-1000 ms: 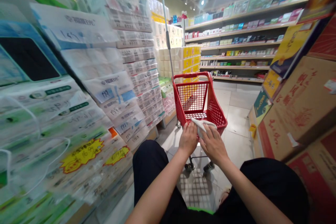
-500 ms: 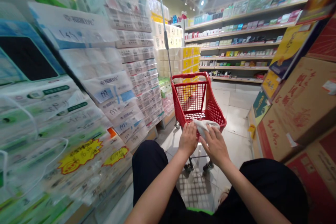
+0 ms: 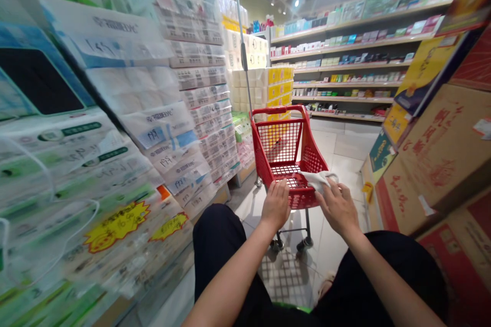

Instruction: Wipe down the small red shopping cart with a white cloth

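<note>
A red plastic shopping cart [image 3: 303,198] stands in front of my knees, its latticed basket facing me. My left hand [image 3: 276,206] grips the near rim at the basket's left corner, fingers curled over the edge. At the near right corner, my right hand [image 3: 339,208] holds a white cloth [image 3: 317,180] against the rim. Part of the cloth hangs over the inner side of the basket; the rest is under my fingers. A metal pole [image 3: 242,46] rises from the cart's left side.
Stacked packs of tissue paper [image 3: 157,133] crowd the left side. Cardboard boxes [image 3: 441,148] are piled on the right. Shelves of small goods [image 3: 345,69] line the back. Pale floor tiles [image 3: 347,156] run beside the cart, and its wheels [image 3: 305,243] rest on them.
My right hand has slid the cloth rightward along the near rim, from the middle to the right corner. My left hand stays at the left corner. The cart keeps its place.
</note>
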Demonstrator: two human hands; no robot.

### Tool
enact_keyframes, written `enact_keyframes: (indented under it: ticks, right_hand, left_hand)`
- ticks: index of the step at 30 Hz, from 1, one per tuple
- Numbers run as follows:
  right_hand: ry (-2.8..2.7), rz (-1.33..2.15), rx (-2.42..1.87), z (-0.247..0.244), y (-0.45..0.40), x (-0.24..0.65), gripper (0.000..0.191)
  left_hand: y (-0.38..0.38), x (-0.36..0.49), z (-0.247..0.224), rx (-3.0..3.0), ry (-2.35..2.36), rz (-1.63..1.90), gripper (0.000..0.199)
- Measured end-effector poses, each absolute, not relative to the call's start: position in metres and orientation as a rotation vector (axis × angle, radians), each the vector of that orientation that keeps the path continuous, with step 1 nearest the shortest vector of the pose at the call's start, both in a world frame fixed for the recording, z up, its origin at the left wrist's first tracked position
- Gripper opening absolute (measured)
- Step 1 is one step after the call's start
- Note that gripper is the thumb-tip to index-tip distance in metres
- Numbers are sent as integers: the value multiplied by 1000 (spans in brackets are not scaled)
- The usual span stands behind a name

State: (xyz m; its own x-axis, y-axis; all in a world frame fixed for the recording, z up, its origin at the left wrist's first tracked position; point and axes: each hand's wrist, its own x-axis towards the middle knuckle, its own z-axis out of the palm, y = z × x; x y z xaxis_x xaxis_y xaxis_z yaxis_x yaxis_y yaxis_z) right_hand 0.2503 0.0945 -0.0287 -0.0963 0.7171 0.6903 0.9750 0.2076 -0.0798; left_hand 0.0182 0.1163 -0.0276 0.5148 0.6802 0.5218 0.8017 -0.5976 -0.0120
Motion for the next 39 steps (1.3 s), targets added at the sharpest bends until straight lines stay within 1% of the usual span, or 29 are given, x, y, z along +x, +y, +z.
enact_keyframes:
  ticks: [2, 4, 6, 9, 12, 14, 16, 19, 22, 26, 30, 34, 37, 39]
  right_hand:
    - [-1871, -528, -1561, -29, 92, 229, 57]
    - [-1917, -480, -1533, -27, 88, 207, 59]
    - [-1987, -386, -1483, -22, 84, 191, 57]
    - [-2045, -125, -1342, -14, 81, 182, 52]
    - [-1930, 137, -1197, -9, 82, 190, 50]
    - [-1796, 193, -1162, -9, 85, 202, 48]
    - [-1728, 112, -1197, -9, 92, 215, 43]
    - [-1808, -154, -1364, -13, 106, 231, 38]
    - [-1968, -332, -1484, -24, 121, 237, 39]
    - [-2012, -451, -1498, -39, 131, 241, 44]
    - [-2054, -479, -1484, -41, 132, 253, 50]
    - [-2066, -463, -1484, -37, 132, 262, 52]
    - [-2063, -431, -1468, -35, 131, 261, 50]
    - [-2067, -394, -1453, -36, 131, 257, 43]
  left_hand:
    - [113, 21, -26, -2511, -1265, -730, 73]
    - [110, 21, -23, -2522, -1285, -789, 74]
    - [106, 21, -18, -2531, -1302, -845, 70]
    - [103, 21, -9, -2537, -1316, -900, 63]
    - [103, 23, -1, -2519, -1367, -928, 59]
    - [105, 26, 2, -2488, -1409, -919, 58]
    - [108, 31, 4, -2441, -1428, -894, 58]
    - [113, 45, 3, -2423, -1363, -831, 57]
    - [119, 68, -6, -2469, -1284, -734, 55]
    - [131, 85, -20, -2438, -1218, -643, 48]
    - [142, 60, -20, -2453, -938, -613, 46]
    - [144, 11, -11, -2464, -812, -563, 47]
    - [144, -21, -10, -2436, -789, -552, 51]
    - [143, -30, -15, -2410, -831, -573, 53]
